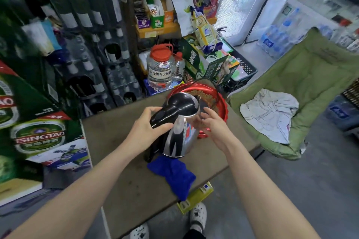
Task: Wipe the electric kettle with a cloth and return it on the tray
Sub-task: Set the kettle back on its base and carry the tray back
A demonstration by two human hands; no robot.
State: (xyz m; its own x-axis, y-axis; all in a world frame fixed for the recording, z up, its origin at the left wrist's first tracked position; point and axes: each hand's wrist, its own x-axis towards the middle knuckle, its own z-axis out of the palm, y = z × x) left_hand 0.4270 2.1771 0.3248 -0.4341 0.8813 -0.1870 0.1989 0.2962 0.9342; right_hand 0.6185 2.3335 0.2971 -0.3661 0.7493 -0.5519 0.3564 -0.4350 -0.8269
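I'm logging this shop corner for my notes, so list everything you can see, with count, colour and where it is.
electric kettle: one, steel with black lid and handle, held above the table
cloth: one, blue, on the table's near edge below the kettle
tray: one, red, far end of the table
table: one, brown, centre
jug: one, clear with red cap, behind the table
beer cartons: several, green, left
chair: one, green, right
garment: one, pale, on the chair
left hand: fingers wrapped on the kettle's handle
right hand: open fingers against the kettle's side
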